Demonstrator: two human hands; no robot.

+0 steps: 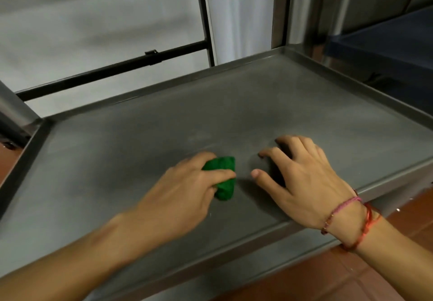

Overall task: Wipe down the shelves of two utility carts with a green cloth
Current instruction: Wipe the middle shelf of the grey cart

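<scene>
Nearest, over the shelf's front lip, the left hand [187, 190] grips a bunched green cloth [222, 178] on the shelf [257, 103], thumb across it and fingers curled round its far side. The wad lies at front centre, its long axis running roughly away from the person. Just right of it and not touching, the right hand [302, 183], with bracelets [346, 216] at the wrist, rests spread and loosely bent, fingertips on the metal, holding nothing; farther back are bare shelf, a corner post [280, 10], a black bar [112, 71], and a dark second shelf [386, 42] far right.
</scene>
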